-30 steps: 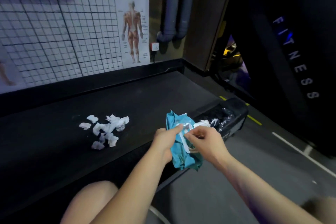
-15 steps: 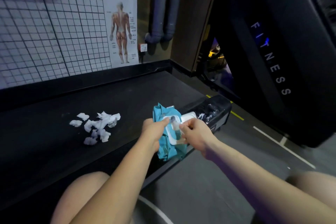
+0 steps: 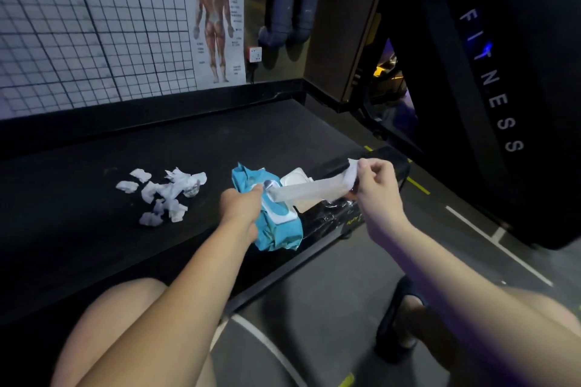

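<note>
Crouched at the near edge of a treadmill belt (image 3: pixel 220 141), you grip a blue wet-wipe pack (image 3: pixel 276 229) in your left hand (image 3: pixel 240 207). Your fingers are curled round its side, and you hold it at that edge, close to the belt's right-hand end. Its white flip lid (image 3: pixel 295 177) stands open. A fresh wipe (image 3: pixel 308 192) stretches taut from the opening to your right hand (image 3: pixel 374 185), which pinches the sheet's far end between thumb and fingertips above the treadmill's black end cover (image 3: pixel 330 223). The sheet looks most of the way out, but its tail sits in the pack, so the pull is not yet finished. Shutting the lid and the wiping itself appear to lie ahead. Farther in, toward the middle of the belt, a heap of crumpled used wipes (image 3: pixel 166 195) suggests several rounds already done. Beyond, an anatomy poster (image 3: pixel 215 19) hangs on the wall.
</note>
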Available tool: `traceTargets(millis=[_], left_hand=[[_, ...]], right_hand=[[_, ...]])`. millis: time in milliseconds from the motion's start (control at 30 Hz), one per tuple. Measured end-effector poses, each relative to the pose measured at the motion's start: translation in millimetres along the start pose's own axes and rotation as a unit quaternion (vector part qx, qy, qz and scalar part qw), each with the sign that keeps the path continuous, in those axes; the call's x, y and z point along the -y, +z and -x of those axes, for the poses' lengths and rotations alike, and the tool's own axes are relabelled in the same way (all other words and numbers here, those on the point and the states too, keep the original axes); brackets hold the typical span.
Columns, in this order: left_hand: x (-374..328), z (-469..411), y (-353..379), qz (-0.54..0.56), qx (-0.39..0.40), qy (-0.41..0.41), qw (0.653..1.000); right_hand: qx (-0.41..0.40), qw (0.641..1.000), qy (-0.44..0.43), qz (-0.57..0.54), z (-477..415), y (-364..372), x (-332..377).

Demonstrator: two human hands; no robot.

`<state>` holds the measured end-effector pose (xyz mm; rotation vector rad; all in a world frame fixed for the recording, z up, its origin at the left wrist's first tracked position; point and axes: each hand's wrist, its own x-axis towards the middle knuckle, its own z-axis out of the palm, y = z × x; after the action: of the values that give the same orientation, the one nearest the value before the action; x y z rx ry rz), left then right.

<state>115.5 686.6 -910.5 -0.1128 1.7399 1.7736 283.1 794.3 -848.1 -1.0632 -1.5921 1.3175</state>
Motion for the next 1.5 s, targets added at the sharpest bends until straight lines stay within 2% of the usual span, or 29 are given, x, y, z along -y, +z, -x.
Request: traceTargets(millis=[67,167,233,267,433,600,667,733,867,1033,1167,1300,1400,1500], left_hand=[[-1,1,1,0.023,0.006,-0.024,0.999],[2,5,6,0.036,0.023,-0.043,0.998],[8,7,10,0.038,0.029,-0.054,0.997],[9,8,12,0.038,0.029,-0.057,0.997],[8,7,20,0.043,0.002,-0.044,0.998],[14,2,22,-0.088,-0.054,0.049,0.993],[14,-3,20,-0.069,-0.071,0.032,0.995],[10,-7,17,-0.002,-0.078,-0.003,0.997],[-14,-3,6,0.092,-0.097,0.002,0.991],[-39,21,-13,0.133,-0.121,0.013,0.984],[-43,32,-27,0.132,-0.116,0.018,0.984],[-40,39,-34,0.125,-0.094,0.016,0.988],[-38,43,-34,0.091,-0.079,0.018,0.993],[-38,41,-37,0.094,-0.076,0.014,0.992]], right_hand=[[0.012,0.998,0.038,-0.047,-6,0,-6],[0.129,0.971,0.104,-0.175,-12,4,-7],[0.205,0.954,0.127,-0.179,-9,13,-8],[0.212,0.956,0.125,-0.161,-8,18,-12],[0.139,0.966,0.153,-0.158,-21,16,-20],[0.088,0.962,0.097,-0.238,-37,0,1],[0.042,0.953,0.065,-0.294,-45,-11,12],[0.018,0.948,0.068,-0.309,-55,-20,10],[0.050,0.959,0.135,-0.243,-55,-16,-18],[0.059,0.984,0.139,-0.093,-48,-5,-57],[0.002,0.985,0.169,0.035,-39,-10,-101],[-0.054,0.959,0.248,0.128,-29,-21,-159],[-0.052,0.938,0.327,0.105,-9,-11,-198],[-0.065,0.943,0.326,-0.010,30,32,-221]])
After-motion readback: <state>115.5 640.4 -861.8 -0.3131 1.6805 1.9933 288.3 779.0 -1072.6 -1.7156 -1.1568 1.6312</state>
